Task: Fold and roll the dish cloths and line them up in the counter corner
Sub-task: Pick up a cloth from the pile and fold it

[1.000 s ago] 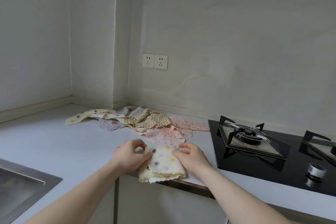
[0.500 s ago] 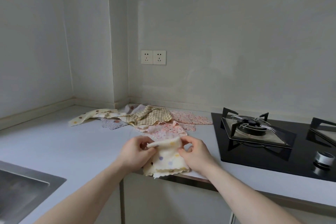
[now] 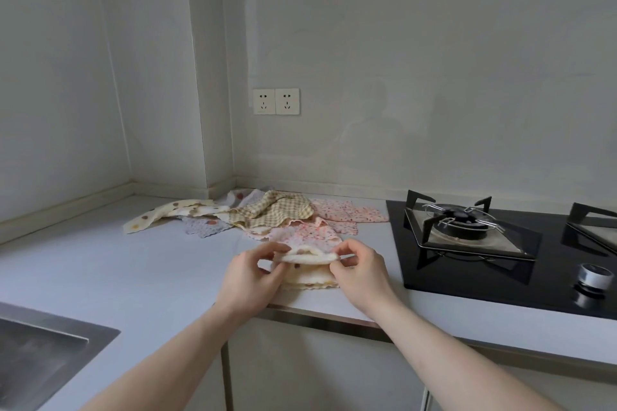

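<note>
Near the front edge of the counter, between the sink and the gas hob, the left hand and the right hand each pinch one end of a cream dotted cloth; its far edge is lifted and curled over towards the person while the lower layers lie flat on the counter; this looks like the first turn of a roll on a cloth already folded. Further back, near the corner under the wall sockets, the other cloths lie in a loose, overlapping heap: a cream spotted one, a lilac one, a checked one and pink floral ones; none of these looks folded or rolled; no finished roll stands in the corner. By this showing the task is barely begun; one cloth is in hand and the whole heap is left, and the lining up as well.
</note>
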